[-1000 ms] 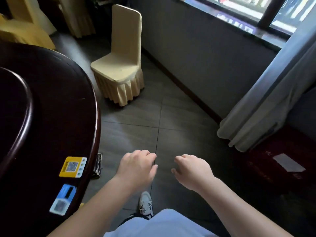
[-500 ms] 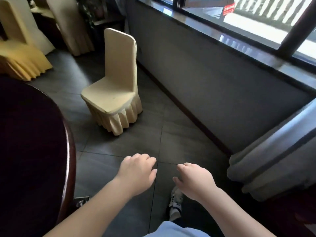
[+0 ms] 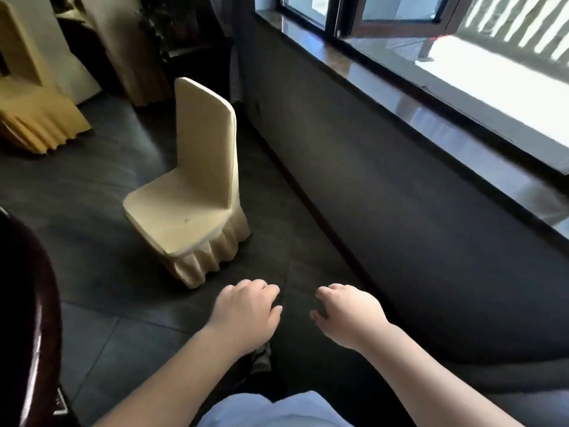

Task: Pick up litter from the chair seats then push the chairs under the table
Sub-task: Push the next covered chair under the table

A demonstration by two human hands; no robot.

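**Inspector:** Head view showing a cream-covered chair (image 3: 191, 192) standing on the dark tiled floor (image 3: 92, 186), ahead and to the left of both hands, well apart from them. Facing left, backrest toward the wall (image 3: 385, 195) under the window (image 3: 462, 41).

**Clerk:** Lying where against the table?

**Inspector:** Standing clear of the dark table (image 3: 27, 303), whose rounded edge is filling the lower left corner. Not pushed under it.

**Clerk:** Litter on the seat?

**Inspector:** Showing only a tiny dark speck (image 3: 185, 220) near the back of the seat; too small to tell whether litter or a stain.

**Clerk:** Anything cut off or obscured?

**Inspector:** Table cropped by the left frame edge. Two further covered chairs (image 3: 34, 112) at the upper left, partly cropped and blurred. Chair legs hidden under the pleated skirt. A shoe (image 3: 261, 359) just showing between the forearms, mostly hidden behind the left wrist.

**Clerk:** Left hand?

**Inspector:** Left hand (image 3: 246, 315) hanging palm down over the floor, fingers loosely curled, gripping nothing, touching nothing.

**Clerk:** Right hand?

**Inspector:** Right hand (image 3: 351, 315) likewise palm down, fingers loosely bent, holding nothing. Hovering beside the left, a narrow gap between them.
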